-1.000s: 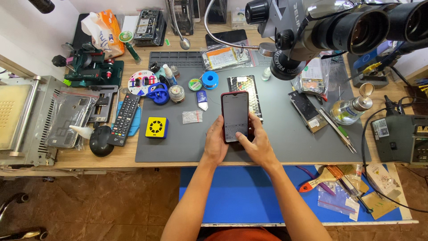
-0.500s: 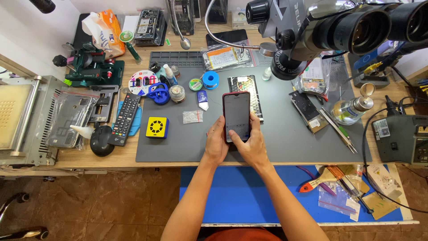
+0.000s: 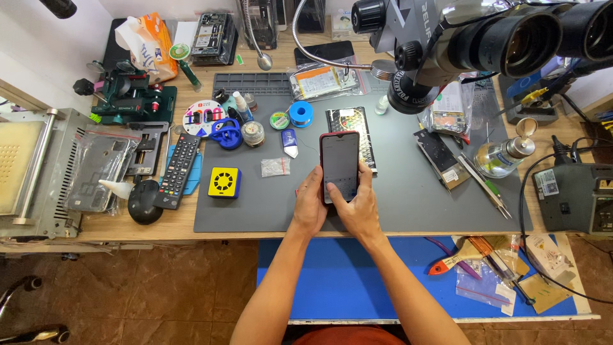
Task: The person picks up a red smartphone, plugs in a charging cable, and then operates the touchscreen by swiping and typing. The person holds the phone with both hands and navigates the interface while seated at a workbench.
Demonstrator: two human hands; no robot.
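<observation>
Gripping a phone (image 3: 340,166) from both sides, a person works over a grey mat (image 3: 408,204) on a cluttered bench. The left hand (image 3: 310,206) curls around the phone's left edge, its fingers wrapped behind the lower body; the right hand (image 3: 361,204) clasps the right edge, with the thumb laid across the lower part of the screen. The phone sits between the two hands, screen up, its long axis running straight away from the person, top end pointing toward the back of the bench and rising clear of the fingertips. Just beyond the right hand's fingers lies a dark patterned panel (image 3: 352,131), partly covered by the phone. To the left of the left hand rest a small clear bag (image 3: 275,167) and, farther out, a yellow square box (image 3: 224,182). A microscope (image 3: 485,45) hangs above, beyond the right hand.
</observation>
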